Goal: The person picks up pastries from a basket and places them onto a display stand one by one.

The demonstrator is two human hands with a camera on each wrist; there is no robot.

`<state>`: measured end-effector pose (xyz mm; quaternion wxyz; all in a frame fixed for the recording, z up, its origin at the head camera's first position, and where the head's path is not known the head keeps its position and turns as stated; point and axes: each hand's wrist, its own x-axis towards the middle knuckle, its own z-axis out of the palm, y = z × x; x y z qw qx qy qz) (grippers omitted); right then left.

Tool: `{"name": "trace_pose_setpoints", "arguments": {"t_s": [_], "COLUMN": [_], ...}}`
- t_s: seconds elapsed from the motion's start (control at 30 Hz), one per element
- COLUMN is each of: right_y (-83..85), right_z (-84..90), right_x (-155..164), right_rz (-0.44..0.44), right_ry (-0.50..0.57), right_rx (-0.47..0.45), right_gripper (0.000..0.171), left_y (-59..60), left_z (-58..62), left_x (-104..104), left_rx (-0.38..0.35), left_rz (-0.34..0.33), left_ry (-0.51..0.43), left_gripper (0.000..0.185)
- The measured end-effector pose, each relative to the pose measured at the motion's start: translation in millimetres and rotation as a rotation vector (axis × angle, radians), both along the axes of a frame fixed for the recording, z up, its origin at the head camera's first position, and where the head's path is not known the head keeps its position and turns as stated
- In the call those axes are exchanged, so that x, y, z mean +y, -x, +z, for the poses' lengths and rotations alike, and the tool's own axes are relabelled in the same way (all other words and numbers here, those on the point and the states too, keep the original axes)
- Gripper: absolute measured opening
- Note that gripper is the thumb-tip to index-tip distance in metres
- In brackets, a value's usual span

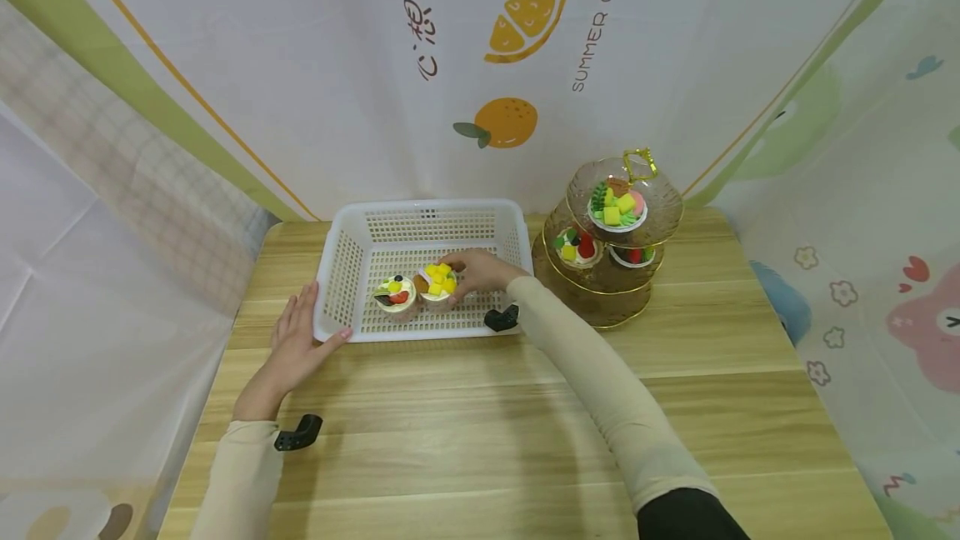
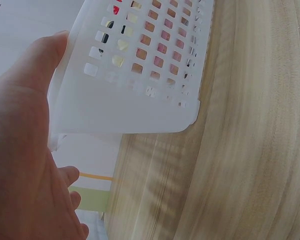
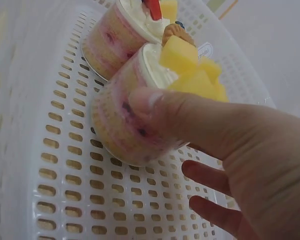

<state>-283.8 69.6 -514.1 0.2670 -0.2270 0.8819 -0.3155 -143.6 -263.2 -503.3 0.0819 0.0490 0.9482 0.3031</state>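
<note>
The backdrop behind your table (image 1: 480, 407) carries readable print: "SUMMER ORA", cut off at the top edge of the head view, beside orange graphics and a column of red Chinese characters too partial to read. A small white tag in the right wrist view shows letters too blurred to make out.

Your right hand (image 1: 480, 272) reaches into the white basket (image 1: 341, 273) and grips the mango-topped dessert cup (image 1: 437, 283). In the right wrist view your thumb (image 3: 175, 112) presses the cup's side wall and your fingers curl behind it. The cup's base sits on or just above the basket floor; I cannot tell which. It stands upright, just beside a second cup (image 1: 395, 294) topped with strawberry and dark berries.

Your left hand (image 1: 294, 340) lies with fingers straight and relaxed against the basket's near-left corner, touching the outer wall and holding nothing.

A tiered glass stand (image 1: 611, 248) with a gold handle sits right of the basket, holding more dessert cups; those on its lower tier are partly hidden by the upper plate. Black wrist mounts show near both sleeves.
</note>
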Motion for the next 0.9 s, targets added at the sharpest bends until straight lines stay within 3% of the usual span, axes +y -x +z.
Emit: {"name": "trace_pose_setpoints", "arguments": {"t_s": [0.3, 0.5, 0.7, 0.9], "right_y": [1.6, 0.1, -5.8, -15.6], "right_z": [3.4, 25.5, 50.2, 63.2], "right_x": [4, 2, 2, 7], "right_rz": [-0.059, -0.092, -0.092, -0.110], "right_ry": [0.091, 0.148, 0.206, 0.251], "right_rx": [0.039, 0.083, 0.207, 0.274], "right_gripper": [0.076, 0.081, 0.077, 0.077], "left_y": [-0.5, -0.3, 0.1, -0.3], "left_z": [0.0, 0.7, 1.2, 1.9], "left_x": [1, 1, 1, 0], "left_rx": [-0.010, -0.013, -0.013, -0.017], "left_rz": [-0.004, -0.004, -0.003, -0.009], "left_ry": [-0.009, -0.020, -0.013, -0.016], "left_gripper": [0.102, 0.102, 0.102, 0.103]}}
